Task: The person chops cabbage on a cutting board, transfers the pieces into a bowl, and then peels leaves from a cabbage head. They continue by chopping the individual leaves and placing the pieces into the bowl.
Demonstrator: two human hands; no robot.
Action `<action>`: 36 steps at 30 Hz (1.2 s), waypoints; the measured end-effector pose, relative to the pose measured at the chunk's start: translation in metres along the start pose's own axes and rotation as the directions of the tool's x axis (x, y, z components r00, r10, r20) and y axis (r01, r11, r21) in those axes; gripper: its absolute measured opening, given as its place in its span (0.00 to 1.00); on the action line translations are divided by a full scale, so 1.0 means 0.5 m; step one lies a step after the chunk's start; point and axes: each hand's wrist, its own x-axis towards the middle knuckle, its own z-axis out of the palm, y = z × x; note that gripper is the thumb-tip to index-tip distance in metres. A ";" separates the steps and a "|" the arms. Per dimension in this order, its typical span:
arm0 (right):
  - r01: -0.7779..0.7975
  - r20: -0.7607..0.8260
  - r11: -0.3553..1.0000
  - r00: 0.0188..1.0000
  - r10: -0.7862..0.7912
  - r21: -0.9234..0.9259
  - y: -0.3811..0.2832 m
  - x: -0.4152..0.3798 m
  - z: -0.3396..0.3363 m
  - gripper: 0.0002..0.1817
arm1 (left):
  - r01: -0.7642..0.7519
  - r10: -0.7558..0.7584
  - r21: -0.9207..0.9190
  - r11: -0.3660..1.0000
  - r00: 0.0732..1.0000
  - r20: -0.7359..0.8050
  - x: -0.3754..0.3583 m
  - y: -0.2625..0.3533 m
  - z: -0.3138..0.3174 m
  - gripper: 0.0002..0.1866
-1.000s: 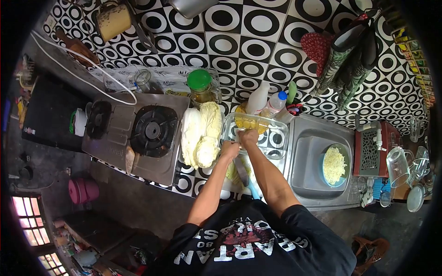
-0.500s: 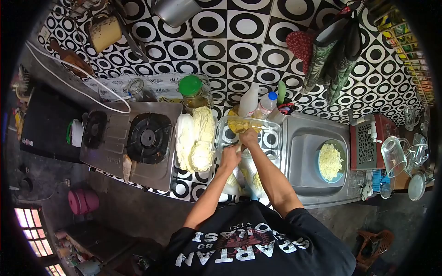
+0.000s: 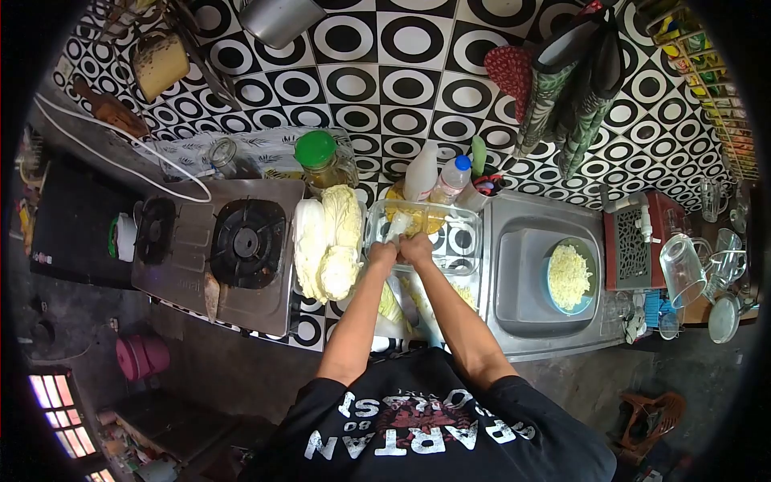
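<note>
Over the near side of a clear glass dish (image 3: 474, 241), my left hand (image 3: 383, 255) and my right hand (image 3: 415, 249) are close together with fingers closed. A whitish piece of cabbage (image 3: 399, 226) sticks up between them; its exact shape is hard to make out. Below my wrists a knife blade (image 3: 404, 300) lies over a white cutting board (image 3: 389, 328). Green-yellow cabbage leaves (image 3: 389, 303) rest beside the blade, and pale shreds (image 3: 463, 294) lie to the right, partly behind my right forearm.
Whole napa cabbages (image 3: 340, 233) lie left of the dish, beside a gas stove (image 3: 193, 277). Behind it stand a white bottle (image 3: 420, 173), a blue-capped bottle (image 3: 451, 178) and a green-lidded jar (image 3: 316, 157). Right, a bowl of shredded cabbage (image 3: 569, 277) sits in the sink (image 3: 514, 321).
My hands have come side by side at the dish's near edge, with the whitish piece now showing between them. The knife blade now shows plainly on the board. The view has shifted slightly.
</note>
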 end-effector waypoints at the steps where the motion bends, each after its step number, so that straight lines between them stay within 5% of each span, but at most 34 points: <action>1: 0.019 -0.025 0.998 0.999 -0.020 -0.067 0.000 0.005 0.003 0.21 | 0.001 -0.001 0.000 1.000 1.000 0.000 -0.011 0.007 0.003 0.14; 3: 0.013 -0.045 0.997 0.999 -0.017 -0.082 0.006 0.016 0.014 0.21 | 0.127 -0.097 -0.252 0.960 0.987 0.128 -0.022 0.020 0.010 0.11; 4: 0.006 -0.064 0.996 0.998 -0.012 -0.095 0.009 0.023 0.022 0.21 | 0.123 -0.094 -0.253 0.960 0.988 0.125 -0.008 0.017 0.007 0.11; 6: -0.045 -0.102 0.997 0.994 0.039 -0.061 0.013 0.033 0.033 0.21 | 0.304 -0.203 -0.202 0.931 0.892 0.403 0.010 0.014 -0.006 0.09; 12: -0.026 -0.174 0.993 0.985 0.006 -0.116 0.011 0.069 0.053 0.20 | 0.226 -0.156 -0.249 0.942 0.950 0.271 0.007 -0.021 -0.006 0.05; 14: -0.113 -0.149 0.992 0.983 0.104 -0.054 -0.015 0.060 0.033 0.19 | 0.168 -0.067 -0.253 0.953 0.928 0.366 -0.037 0.004 -0.007 0.06; 15: -0.176 -0.034 0.983 0.984 0.175 -0.055 -0.025 0.067 0.026 0.19 | 0.166 -0.065 -0.256 0.952 0.930 0.361 -0.042 0.003 -0.006 0.06; 19: -0.195 -0.015 0.980 0.981 0.195 -0.047 -0.022 0.076 0.028 0.18 | 0.117 -0.018 -0.314 0.942 0.954 0.299 -0.066 0.006 -0.002 0.07; 26: 0.081 0.048 0.984 0.996 -0.074 -0.159 0.039 0.078 0.047 0.19 | 0.166 -0.125 -0.401 0.901 0.984 0.127 0.037 -0.045 0.030 0.07; 36: 0.072 0.012 0.958 0.997 -0.072 -0.276 0.001 0.065 0.035 0.17 | 0.123 -0.092 -0.223 0.967 0.985 0.144 -0.048 0.010 0.001 0.07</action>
